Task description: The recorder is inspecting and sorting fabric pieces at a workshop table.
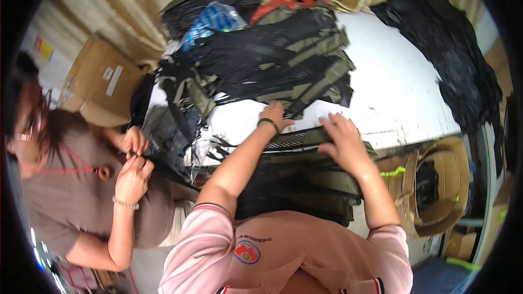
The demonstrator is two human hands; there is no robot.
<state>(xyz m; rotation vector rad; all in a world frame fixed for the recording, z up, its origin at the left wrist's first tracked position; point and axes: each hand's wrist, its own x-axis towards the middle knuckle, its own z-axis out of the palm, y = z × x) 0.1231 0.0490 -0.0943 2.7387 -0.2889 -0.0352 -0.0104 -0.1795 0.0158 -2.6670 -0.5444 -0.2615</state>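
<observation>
My left hand [275,115] and right hand [342,140] lay spread flat on the soft, floppy olive-and-black bag [305,179]; I judged its strap edges the best hold.

Left arm: bare forearm rising from a pink short sleeve at the lower edge, angled up and to the right, elbow bent, a dark green band at the wrist. Left hand [274,113]: palm down, fingers curled loosely and pressed flat, thumb out to the right. Right arm: bare forearm from a matching pink sleeve, leaning up and to the left. Right hand [342,139]: palm down, fingers spread and extended forward, gripping nothing. Hands near each other, not touching.
</observation>
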